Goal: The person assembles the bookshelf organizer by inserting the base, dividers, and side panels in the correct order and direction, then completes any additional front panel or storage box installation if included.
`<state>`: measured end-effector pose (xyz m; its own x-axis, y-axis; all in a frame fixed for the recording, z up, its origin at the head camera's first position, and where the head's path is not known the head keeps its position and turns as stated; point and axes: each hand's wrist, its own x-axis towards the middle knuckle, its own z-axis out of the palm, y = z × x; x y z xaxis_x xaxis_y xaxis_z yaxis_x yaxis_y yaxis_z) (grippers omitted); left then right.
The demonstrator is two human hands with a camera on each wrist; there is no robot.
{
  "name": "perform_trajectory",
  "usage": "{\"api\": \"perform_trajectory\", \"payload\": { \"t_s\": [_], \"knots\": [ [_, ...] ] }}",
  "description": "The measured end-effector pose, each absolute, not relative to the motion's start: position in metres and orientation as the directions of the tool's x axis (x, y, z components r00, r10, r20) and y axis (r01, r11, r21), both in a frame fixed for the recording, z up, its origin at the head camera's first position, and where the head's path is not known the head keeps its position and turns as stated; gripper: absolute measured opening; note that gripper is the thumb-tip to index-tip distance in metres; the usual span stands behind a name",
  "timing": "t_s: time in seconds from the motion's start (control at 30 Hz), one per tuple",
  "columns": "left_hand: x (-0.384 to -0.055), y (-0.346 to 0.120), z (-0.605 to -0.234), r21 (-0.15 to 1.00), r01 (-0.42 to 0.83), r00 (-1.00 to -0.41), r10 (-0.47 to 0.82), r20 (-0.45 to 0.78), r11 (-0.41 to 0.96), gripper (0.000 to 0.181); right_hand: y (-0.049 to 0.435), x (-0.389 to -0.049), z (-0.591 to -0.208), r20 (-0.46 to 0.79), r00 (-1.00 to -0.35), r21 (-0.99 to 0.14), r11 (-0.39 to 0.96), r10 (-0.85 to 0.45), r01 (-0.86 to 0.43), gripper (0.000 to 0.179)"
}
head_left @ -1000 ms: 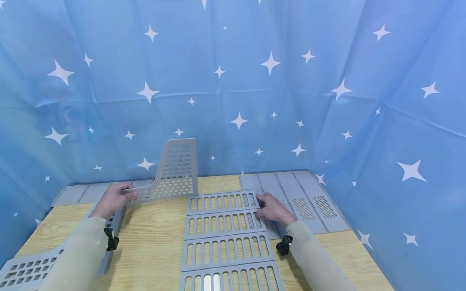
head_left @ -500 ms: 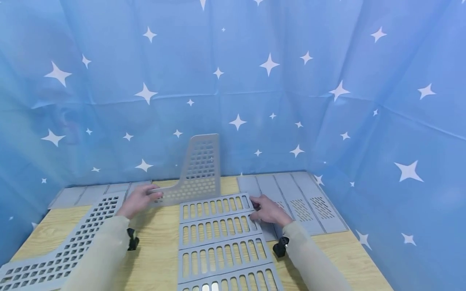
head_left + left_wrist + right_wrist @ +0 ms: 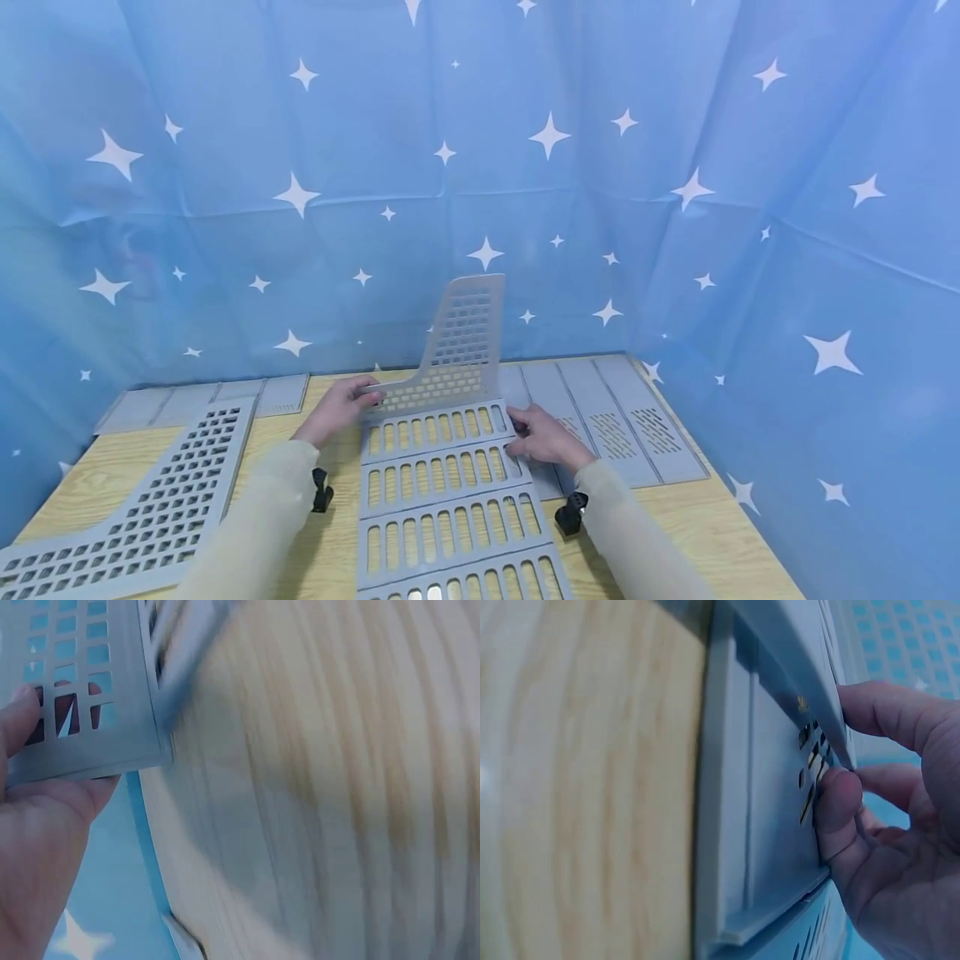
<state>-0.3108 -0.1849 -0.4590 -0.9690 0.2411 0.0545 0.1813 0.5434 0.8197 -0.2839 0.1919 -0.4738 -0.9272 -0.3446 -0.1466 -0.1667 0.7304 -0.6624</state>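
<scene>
My left hand (image 3: pixel 341 410) pinches the low end of a grey L-shaped side panel (image 3: pixel 495 333) with a grid of square holes. The panel stands upright behind a slotted grey panel (image 3: pixel 448 501), its lower edge right at the slotted panel's far edge. In the left wrist view, the thumb lies on one face of the side panel (image 3: pixel 105 754) and fingers show through its holes. My right hand (image 3: pixel 547 437) pinches the slotted panel's far right corner. In the right wrist view that panel's edge (image 3: pixel 802 652) is tilted above other grey plates, between thumb and fingers.
A second perforated L-shaped panel (image 3: pixel 242 450) lies at the left. Grey jointed panels with small slits (image 3: pixel 577 400) lie at the back right, partly under the slotted panel. More plain grey panels (image 3: pixel 281 392) lie back left. A blue starred curtain (image 3: pixel 360 167) borders the wooden table.
My left hand has carried the upright side panel to the right, up to the slotted panel's far edge. My right hand keeps its grip, and the slotted panel has shifted slightly left.
</scene>
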Motion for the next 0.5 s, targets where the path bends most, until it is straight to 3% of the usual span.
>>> {"api": "perform_trajectory", "payload": {
  "t_s": [0.33, 0.43, 0.5],
  "knots": [
    [-0.313, -0.166, -0.455, 0.82, 0.132, -0.981, 0.194, 0.026, 0.557, 0.019, 0.19, -0.284, -0.474, -0.167, -0.939, -0.658, 0.743, -0.301, -0.121, 0.079],
    [-0.311, -0.166, -0.454, 0.81, 0.105, -0.988, 0.156, 0.017, 0.577, 0.031, 0.188, -0.285, -0.476, -0.146, -0.945, -0.66, 0.74, -0.292, -0.127, 0.078],
    [-0.306, -0.17, -0.449, 0.793, 0.09, -0.991, 0.132, 0.012, 0.602, 0.045, 0.187, -0.286, -0.478, -0.124, -0.949, -0.663, 0.736, -0.289, -0.138, 0.068]
  ]
}}
